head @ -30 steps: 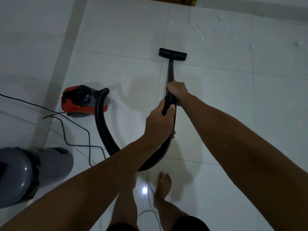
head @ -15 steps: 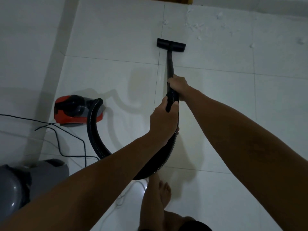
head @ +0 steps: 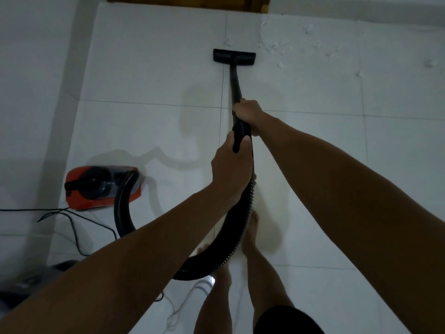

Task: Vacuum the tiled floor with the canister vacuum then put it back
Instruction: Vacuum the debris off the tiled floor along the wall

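A red and black canister vacuum (head: 101,188) sits on the white tiled floor (head: 149,75) at the left. Its black ribbed hose (head: 231,239) loops from the canister down under my arms and up to the black wand (head: 235,84). The flat black floor nozzle (head: 234,57) rests on the tiles far ahead. My right hand (head: 248,113) grips the wand higher up. My left hand (head: 228,165) grips the handle end just behind it. White scraps of debris (head: 277,48) lie on the tiles right of the nozzle.
A black power cord (head: 72,225) trails over the floor at the left. A grey appliance (head: 31,285) stands at the lower left edge. A thin white cable (head: 183,307) lies by my bare feet (head: 250,235). A wooden door threshold (head: 183,2) borders the far edge.
I have stepped forward and pushed the nozzle further ahead toward the debris. The canister and grey appliance now lie lower and further left in view. Both hands keep their grip.
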